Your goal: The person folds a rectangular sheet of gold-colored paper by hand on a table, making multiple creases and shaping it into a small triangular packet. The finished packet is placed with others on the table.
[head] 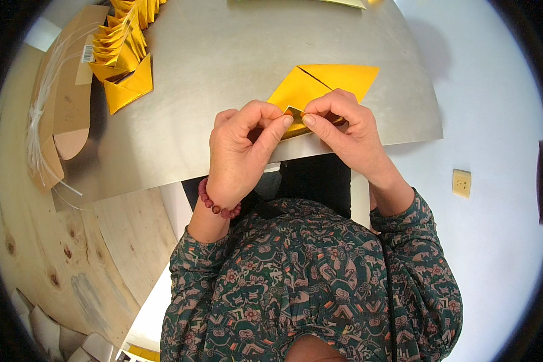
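A sheet of gold foil paper (289,86), partly folded, lies at the table's near edge. My left hand (246,140) pinches its near part between thumb and forefinger, just left of a small raised corner. On the other side of that corner, my right hand (344,126) grips the paper the same way, thumb nearest me. A dark crease line runs across the far part of the sheet, which spreads out beyond my fingers. My hands hide some of the paper's middle and sides.
Folded gold foil pieces (122,59) stand nested in a row on the metal tabletop (199,59) at the far left. Beside them are an opened cardboard box (70,104) and a bundle of white strings (36,122). A wall with a socket (461,183) borders the right.
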{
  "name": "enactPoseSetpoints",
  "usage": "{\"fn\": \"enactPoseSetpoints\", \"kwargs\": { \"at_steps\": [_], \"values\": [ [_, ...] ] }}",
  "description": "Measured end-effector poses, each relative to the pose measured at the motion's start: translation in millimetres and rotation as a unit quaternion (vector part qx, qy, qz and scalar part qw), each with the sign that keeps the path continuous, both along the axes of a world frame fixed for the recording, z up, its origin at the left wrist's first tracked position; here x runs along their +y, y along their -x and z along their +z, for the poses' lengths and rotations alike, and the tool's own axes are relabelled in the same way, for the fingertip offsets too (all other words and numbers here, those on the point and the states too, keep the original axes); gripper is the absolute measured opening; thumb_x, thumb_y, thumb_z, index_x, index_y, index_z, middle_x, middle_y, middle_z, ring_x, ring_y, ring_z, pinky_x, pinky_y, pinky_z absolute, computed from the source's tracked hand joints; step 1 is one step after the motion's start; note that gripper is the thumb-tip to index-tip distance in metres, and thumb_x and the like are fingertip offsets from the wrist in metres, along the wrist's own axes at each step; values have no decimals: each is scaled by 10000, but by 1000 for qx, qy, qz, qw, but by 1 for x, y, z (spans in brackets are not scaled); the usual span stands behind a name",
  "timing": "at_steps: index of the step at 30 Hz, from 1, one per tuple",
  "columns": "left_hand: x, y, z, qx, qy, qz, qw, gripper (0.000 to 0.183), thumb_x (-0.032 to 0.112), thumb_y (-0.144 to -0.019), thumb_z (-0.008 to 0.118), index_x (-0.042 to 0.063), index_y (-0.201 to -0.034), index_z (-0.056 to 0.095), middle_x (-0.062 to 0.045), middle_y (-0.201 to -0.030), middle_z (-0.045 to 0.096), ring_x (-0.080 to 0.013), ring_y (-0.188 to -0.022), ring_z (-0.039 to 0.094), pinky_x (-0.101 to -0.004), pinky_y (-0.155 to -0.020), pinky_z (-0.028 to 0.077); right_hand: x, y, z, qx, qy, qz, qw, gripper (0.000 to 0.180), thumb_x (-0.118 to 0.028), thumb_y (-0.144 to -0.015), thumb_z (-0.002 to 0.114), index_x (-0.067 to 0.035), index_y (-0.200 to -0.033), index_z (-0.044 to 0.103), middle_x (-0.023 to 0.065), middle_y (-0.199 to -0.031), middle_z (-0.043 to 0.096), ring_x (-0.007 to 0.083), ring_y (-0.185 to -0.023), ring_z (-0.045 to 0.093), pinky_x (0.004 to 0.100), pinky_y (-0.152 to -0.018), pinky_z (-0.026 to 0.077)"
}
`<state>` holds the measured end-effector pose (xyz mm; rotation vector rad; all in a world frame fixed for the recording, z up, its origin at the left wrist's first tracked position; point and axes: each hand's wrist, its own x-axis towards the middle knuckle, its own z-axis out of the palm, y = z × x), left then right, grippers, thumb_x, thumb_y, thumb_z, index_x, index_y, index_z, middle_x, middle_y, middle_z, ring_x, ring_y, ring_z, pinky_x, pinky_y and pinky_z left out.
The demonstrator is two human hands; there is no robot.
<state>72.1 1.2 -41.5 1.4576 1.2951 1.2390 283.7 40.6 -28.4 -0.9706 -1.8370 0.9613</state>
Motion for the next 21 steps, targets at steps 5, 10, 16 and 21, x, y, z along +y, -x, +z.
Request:
{"fn": "enactPoseSetpoints", "kwargs": {
  "at_steps": [5, 10, 16, 21],
  "values": [
    [2, -1, 2, 37, -25, 8, 999, 107, 166, -977, 790, 92, -920, 737, 2, -723, 695, -148, -646, 565, -292, -810, 464, -1, 3, 0, -13, 10, -8, 1000, 80, -147, -945, 787, -81, -937, 742, 17, -788, 674, 179, -742, 582, 340, -728, 442],
    [-10, 0, 12, 149, -59, 61, 985, 115, 143, -951, 806, 85, -1005, 723, -25, -806, 737, -197, -715, 648, -320, -803, 496, 3, 7, 2, -72, -72, -16, 995, 81, -144, -952, 754, -81, -932, 708, 39, -812, 660, 236, -772, 590, 380, -757, 434],
    [-24, 11, 17, 251, -129, 85, 956, 219, 91, -894, 838, 78, -1082, 728, -50, -924, 760, -239, -820, 700, -349, -788, 543, 5, 11, 3, -121, -87, -37, 988, 79, -139, -945, 728, -78, -920, 684, 71, -842, 683, 293, -793, 612, 416, -758, 433],
    [-22, 9, 12, 250, -125, 91, 956, 252, 72, -880, 837, 84, -1111, 736, -61, -962, 755, -245, -874, 702, -355, -794, 550, 10, 16, 1, -162, -109, -74, 978, 79, -132, -918, 723, -75, -909, 669, 88, -854, 700, 325, -803, 629, 445, -751, 441]
  ]
}}
